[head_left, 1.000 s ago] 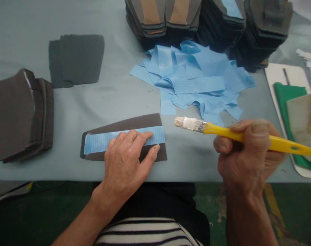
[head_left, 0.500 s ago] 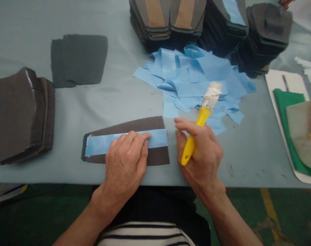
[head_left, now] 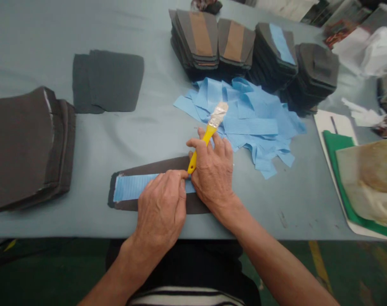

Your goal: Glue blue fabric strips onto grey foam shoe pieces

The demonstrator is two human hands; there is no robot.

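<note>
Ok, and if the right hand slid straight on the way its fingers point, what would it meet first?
Most likely the loose blue paper strips just ahead of the right hand holding the yellow brush, though the hand's height above the table is hard to judge.

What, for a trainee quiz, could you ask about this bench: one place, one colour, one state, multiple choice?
1. Where is the brush? A) in the right hand B) on the floor C) in the left hand
2. What colour is its handle? A) green B) yellow C) blue
3. How does the blue strip lie? A) crumpled in the pile B) hanging off the table C) flat on the dark panel

1 A: the right hand closes on the handle.
2 B: the handle shows yellow.
3 C: it lies flat on the panel, under the left hand.
</note>
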